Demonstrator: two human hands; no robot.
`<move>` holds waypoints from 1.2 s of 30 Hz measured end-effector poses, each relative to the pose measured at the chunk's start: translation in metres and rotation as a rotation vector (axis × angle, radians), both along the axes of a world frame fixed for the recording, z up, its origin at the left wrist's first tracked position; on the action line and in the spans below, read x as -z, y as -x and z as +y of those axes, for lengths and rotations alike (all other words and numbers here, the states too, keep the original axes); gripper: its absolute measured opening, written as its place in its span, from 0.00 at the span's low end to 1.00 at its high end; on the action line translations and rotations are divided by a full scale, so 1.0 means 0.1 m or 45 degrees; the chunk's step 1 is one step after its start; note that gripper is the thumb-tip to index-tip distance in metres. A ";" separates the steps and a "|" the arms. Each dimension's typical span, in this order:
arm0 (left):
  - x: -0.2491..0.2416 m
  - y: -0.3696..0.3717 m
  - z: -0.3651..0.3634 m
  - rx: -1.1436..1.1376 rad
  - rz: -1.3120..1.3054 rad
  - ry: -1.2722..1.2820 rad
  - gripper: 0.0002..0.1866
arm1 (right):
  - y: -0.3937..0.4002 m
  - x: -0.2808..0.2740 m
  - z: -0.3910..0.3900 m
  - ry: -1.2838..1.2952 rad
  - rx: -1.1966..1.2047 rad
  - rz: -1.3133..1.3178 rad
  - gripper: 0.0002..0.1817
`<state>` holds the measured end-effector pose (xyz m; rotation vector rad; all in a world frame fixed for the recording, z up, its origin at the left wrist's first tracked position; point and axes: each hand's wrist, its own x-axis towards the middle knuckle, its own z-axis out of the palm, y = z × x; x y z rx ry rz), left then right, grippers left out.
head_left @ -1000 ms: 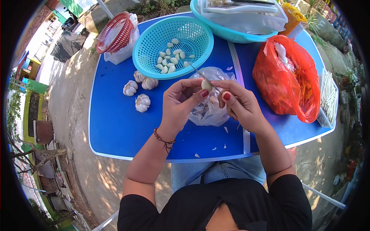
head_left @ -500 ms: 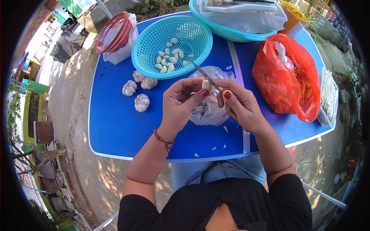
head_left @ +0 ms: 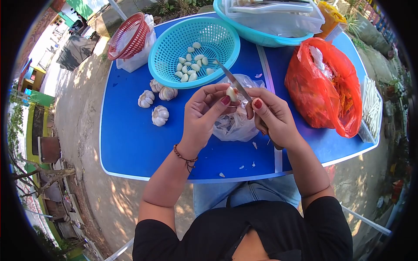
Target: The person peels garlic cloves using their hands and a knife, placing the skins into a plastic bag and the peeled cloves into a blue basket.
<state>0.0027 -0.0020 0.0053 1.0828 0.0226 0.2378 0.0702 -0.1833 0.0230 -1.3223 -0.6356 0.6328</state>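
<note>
Between its thumb and fingers my left hand (head_left: pixel 203 111) pinches a pale garlic clove (head_left: pixel 232 94). My right hand (head_left: pixel 274 114) is closed around the handle of a knife (head_left: pixel 230 77), whose blade slants up and to the left beside the clove. Below both hands lies a clear plastic bag (head_left: pixel 235 128) with peelings in it. Whole garlic bulbs (head_left: pixel 160 115) rest on the table to the left of my left hand. Beyond them stands a turquoise basket (head_left: pixel 165 39) holding several peeled cloves (head_left: pixel 193 77).
The blue table (head_left: pixel 135 148) carries a red plastic bag (head_left: pixel 305 95) and a box of white sticks (head_left: pixel 371 108) on the right. A red basket (head_left: pixel 133 37) stands at the back left. A turquoise basin (head_left: pixel 270 41) with plastic containers stands at the back.
My left fingers have turned the clove, so a different side of it shows. The knife has shifted slightly, and its blade stands a little steeper.
</note>
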 end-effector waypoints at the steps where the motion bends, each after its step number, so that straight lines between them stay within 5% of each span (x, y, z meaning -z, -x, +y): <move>1: 0.01 0.00 0.00 0.006 -0.003 0.036 0.16 | 0.00 0.00 0.00 -0.001 0.006 -0.006 0.20; 22: 0.07 0.00 0.08 0.141 0.092 0.393 0.18 | 0.04 -0.05 0.03 0.079 0.064 -0.141 0.16; 36: 0.06 0.00 0.05 0.066 0.027 0.223 0.19 | 0.01 0.04 0.05 0.043 -0.012 -0.317 0.23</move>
